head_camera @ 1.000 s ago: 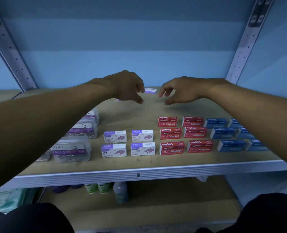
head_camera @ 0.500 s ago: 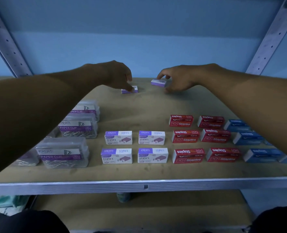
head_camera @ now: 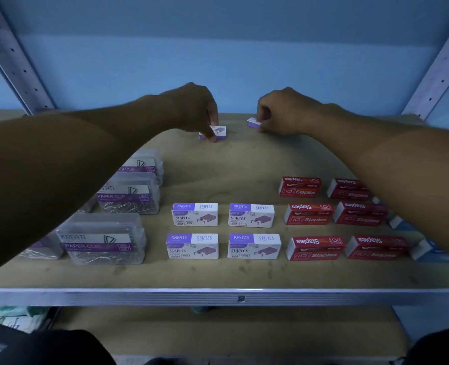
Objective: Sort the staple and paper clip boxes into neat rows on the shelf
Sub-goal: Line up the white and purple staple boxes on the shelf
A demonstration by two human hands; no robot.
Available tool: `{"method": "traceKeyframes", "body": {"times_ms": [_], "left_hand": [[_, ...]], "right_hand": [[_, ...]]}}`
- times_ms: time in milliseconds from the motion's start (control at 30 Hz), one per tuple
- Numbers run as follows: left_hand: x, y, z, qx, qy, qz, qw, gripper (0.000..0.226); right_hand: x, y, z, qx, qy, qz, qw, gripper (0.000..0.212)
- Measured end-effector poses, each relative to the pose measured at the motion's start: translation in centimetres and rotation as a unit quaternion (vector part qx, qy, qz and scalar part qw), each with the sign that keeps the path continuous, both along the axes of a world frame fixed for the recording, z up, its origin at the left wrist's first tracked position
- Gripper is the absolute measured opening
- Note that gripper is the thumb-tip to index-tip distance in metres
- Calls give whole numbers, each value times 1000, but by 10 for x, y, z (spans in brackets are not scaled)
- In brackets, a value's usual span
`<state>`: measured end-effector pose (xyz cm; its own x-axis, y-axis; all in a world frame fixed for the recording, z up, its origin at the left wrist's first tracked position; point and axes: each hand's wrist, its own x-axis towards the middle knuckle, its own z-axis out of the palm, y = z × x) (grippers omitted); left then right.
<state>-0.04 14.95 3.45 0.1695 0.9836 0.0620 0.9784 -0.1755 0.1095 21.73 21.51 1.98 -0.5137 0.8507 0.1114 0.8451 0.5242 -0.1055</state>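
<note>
At the back of the wooden shelf [head_camera: 226,169], my left hand [head_camera: 194,109] pinches a purple-and-white staple box [head_camera: 219,132] that stands tilted up on the board. My right hand [head_camera: 284,111] grips a second purple-and-white staple box [head_camera: 252,122], mostly hidden behind its fingers. Nearer the front, several matching purple staple boxes [head_camera: 195,214] lie in a two-by-two block. Red staple boxes [head_camera: 309,214] sit in rows to their right, and clear paper clip boxes [head_camera: 102,239] line the left side.
Blue boxes [head_camera: 428,250] peek out under my right forearm at the far right. A metal lip [head_camera: 241,297] edges the shelf front, and perforated uprights [head_camera: 12,56] stand at both back corners. A lower shelf holds a few items below.
Both hands have closed onto the two back boxes. The left box has been tipped up and drawn slightly toward me; the right hand now covers most of its box.
</note>
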Motion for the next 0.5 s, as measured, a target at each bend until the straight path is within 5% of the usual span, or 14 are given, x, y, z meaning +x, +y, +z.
{"method": "traceKeyframes", "body": {"times_ms": [300, 500], "left_hand": [[2, -7, 2, -1, -35, -7, 999, 36], [3, -12, 2, -29, -83, -8, 996, 33]], "right_hand": [[3, -8, 7, -23, 31, 5, 999, 13], [5, -14, 10, -35, 58, 3, 998, 41]]}}
